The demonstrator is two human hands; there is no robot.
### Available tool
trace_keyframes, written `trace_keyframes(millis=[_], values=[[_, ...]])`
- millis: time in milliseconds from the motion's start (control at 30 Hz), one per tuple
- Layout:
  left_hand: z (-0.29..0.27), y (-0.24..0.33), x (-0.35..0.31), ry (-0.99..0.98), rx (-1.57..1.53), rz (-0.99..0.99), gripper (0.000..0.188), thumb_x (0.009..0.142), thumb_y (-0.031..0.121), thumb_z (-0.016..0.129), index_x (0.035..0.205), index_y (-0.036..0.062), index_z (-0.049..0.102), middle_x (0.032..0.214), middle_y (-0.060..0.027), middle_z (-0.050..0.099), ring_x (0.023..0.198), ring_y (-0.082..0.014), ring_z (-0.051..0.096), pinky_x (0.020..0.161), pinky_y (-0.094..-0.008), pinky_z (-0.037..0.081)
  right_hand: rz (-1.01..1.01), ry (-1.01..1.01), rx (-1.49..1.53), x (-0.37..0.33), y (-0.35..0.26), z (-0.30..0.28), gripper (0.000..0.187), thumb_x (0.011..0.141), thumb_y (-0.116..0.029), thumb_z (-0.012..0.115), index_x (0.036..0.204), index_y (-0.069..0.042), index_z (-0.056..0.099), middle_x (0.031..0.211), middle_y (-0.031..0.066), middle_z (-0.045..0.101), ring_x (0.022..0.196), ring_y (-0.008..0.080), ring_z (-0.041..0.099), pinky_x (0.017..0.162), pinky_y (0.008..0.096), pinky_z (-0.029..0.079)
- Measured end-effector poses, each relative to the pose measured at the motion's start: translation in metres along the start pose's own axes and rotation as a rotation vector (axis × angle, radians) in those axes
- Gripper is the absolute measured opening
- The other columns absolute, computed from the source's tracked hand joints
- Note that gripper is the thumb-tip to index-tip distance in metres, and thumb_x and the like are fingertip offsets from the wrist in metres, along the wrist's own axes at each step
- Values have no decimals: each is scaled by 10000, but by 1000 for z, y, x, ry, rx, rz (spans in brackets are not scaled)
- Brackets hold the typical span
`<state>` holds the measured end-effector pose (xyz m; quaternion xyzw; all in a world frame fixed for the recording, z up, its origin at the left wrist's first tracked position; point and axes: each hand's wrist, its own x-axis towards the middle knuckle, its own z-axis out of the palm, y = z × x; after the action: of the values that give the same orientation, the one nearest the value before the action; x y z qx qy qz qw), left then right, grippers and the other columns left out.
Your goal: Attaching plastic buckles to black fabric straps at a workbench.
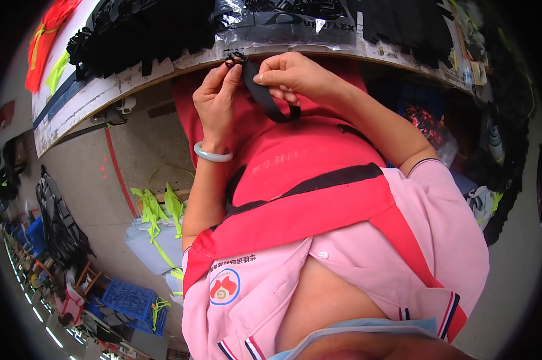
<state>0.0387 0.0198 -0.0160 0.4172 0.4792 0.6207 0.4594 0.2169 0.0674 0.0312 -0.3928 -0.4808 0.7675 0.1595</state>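
My left hand (pixel 215 99), with a pale bangle (pixel 213 153) on its wrist, is raised at the table's edge. Its thumb and fingers pinch a small black buckle (pixel 237 58). From the buckle a black webbing strap (pixel 260 95) hangs in a loop in front of the red apron (pixel 307 150). To the right, my right hand (pixel 301 75) has its thumb and curled fingers closed on the strap. Part of the buckle is hidden behind the left fingertips.
Along the worktable (pixel 96 99) lie a heap of black pieces (pixel 145 36), a clear plastic bag (pixel 283 27) of dark items and more black pieces (pixel 403 30). Bright orange cloth (pixel 42 45) is at far left. Blue crates (pixel 130 303) and a co-worker (pixel 72 303) appear lower left.
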Motion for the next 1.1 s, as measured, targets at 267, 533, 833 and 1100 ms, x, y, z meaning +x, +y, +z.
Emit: trace_keyframes(millis=[267, 533, 833, 1100], values=[[-9, -4, -6, -102, -13, -42, 146, 876, 39, 661, 1001, -30, 692, 944, -30, 661, 862, -74, 574, 782, -196, 443, 62, -34, 95, 25, 10, -15, 232, 922, -263, 623, 786, -78, 590, 565, -50, 502, 426, 21, 416, 401, 168, 320], [-31, -14, -3, -63, -666, -525, 200, 903, 76, 572, 1090, 11, 599, 1035, -58, 634, 955, -173, 610, 862, -328, 496, -151, 21, -408, 26, 25, -11, 186, 903, -228, 641, 894, -43, 646, 693, -26, 555, 572, 38, 471, 510, 194, 389], [-44, -4, 5, -166, -236, -451, 259, 919, 104, 620, 1140, -30, 639, 1008, -39, 676, 894, -83, 610, 806, -214, 481, 61, -120, 42, 37, 11, -8, 254, 966, -301, 544, 900, -59, 582, 679, -22, 552, 506, 24, 477, 455, 174, 384], [-66, 26, -8, -223, -277, -432, 264, 899, 55, 625, 1148, -35, 637, 1035, -60, 676, 918, -108, 619, 842, -225, 483, 117, -343, 2, 45, -19, 13, 173, 933, -215, 584, 888, -48, 594, 707, 6, 598, 505, 30, 507, 433, 163, 391]])
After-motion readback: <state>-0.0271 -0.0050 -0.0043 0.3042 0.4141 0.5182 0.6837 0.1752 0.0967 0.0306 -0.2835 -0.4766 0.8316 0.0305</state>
